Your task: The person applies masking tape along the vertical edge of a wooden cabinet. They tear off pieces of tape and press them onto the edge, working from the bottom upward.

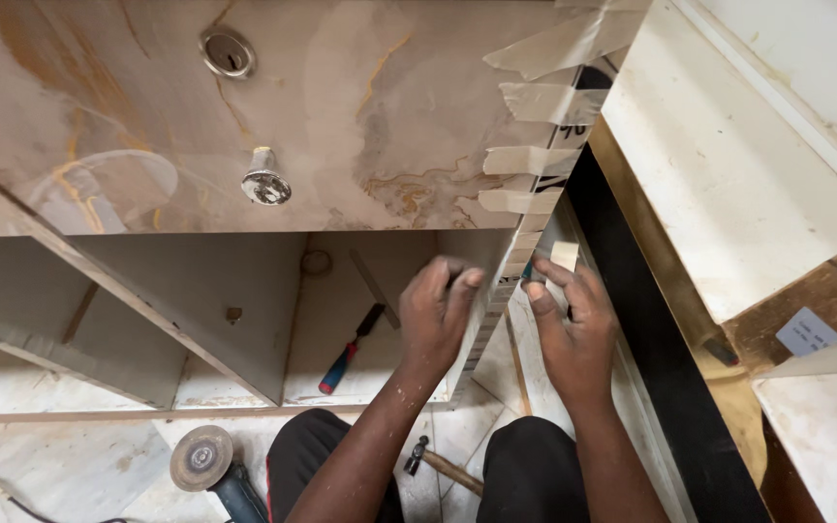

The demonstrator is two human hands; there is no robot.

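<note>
Two hands at the cabinet side panel edge (496,281): left hand (438,315) curled around it, gripping; right hand (569,324) pinches a masking tape strip (562,260), long axis near vertical, free end up. Farther up, more tape strips (525,160) lie crosswise over the edge.

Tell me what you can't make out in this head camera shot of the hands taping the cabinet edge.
- Cabinet panel edge, head view: the left hand covers where its fingers press.
- Masking tape piece: the right hand hides its lower end.
- Angle grinder: body cut off by the bottom edge.
- Hammer: handle hidden behind the knee.
- Screwdriver inside the cabinet: tip too small to tell.
- Paper label, right: too small to make out.
</note>
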